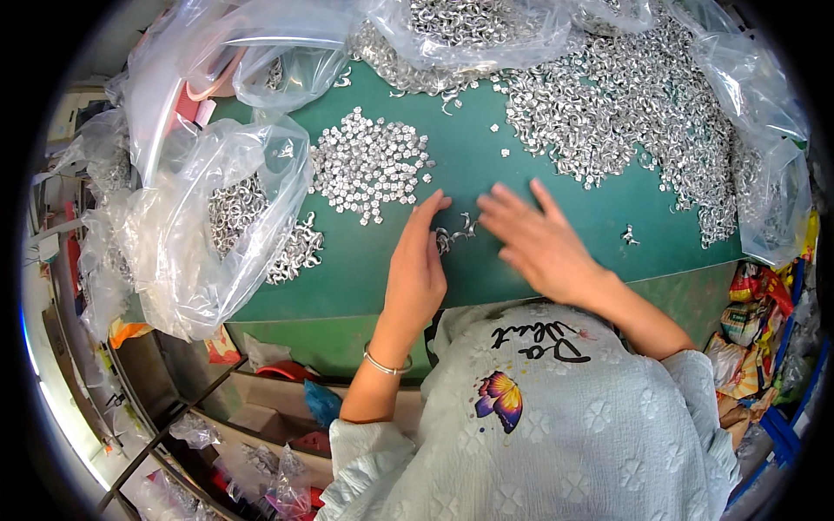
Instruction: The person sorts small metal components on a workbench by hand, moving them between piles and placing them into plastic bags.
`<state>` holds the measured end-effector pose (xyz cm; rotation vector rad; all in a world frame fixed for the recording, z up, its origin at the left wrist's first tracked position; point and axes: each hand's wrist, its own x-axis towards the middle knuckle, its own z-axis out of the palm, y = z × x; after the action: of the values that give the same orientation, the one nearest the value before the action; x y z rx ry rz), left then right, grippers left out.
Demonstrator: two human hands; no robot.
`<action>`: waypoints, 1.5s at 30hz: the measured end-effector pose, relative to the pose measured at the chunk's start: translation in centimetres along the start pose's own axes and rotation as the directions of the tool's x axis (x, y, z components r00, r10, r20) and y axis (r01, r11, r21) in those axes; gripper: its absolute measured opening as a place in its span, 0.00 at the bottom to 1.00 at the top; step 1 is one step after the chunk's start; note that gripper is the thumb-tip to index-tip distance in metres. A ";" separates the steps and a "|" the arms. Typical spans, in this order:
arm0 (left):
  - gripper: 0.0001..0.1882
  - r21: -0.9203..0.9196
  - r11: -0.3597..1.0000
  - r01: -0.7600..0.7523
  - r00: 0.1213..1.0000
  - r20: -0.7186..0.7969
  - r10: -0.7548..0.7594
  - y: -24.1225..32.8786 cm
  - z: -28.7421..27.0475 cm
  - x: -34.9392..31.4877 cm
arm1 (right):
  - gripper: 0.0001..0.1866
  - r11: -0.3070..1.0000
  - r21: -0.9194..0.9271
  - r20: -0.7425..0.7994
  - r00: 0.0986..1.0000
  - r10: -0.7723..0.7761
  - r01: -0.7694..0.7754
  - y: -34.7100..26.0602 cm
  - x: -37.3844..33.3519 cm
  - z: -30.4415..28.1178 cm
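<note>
My left hand (420, 265) rests on its edge on the green table, fingers stretched forward and a bangle round the wrist. A few small curved silver metal pieces (456, 233) lie right beside it, between my two hands; the fingers partly hide some of them. To the right, my right hand (546, 247) hovers over the tabletop with its fingers spread and slightly blurred, and nothing shows in it. Beyond my left hand spreads a patch of small silver flower-shaped metal pieces (369, 165). Farther right lies a big heap of curved silver pieces (578, 117).
A clear plastic bag (187, 260) at the left spills more silver pieces (297, 252). Another open clear bag (469, 35) of pieces stands at the far side, and one more bag (764, 104) lies at the right edge. A small clump of pieces (630, 234) sits near the table's front edge.
</note>
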<state>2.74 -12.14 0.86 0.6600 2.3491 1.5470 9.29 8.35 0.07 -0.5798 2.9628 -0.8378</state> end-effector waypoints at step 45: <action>0.11 0.437 0.884 -0.166 0.979 -0.035 0.201 2.2 6.8 1.2 | 0.20 0.971 -0.089 -0.397 0.902 0.171 -0.223 3.7 1.0 -1.9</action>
<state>5.22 -5.36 0.18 0.9581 2.7930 1.1306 6.84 11.85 -0.12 -0.1130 3.3774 -0.8236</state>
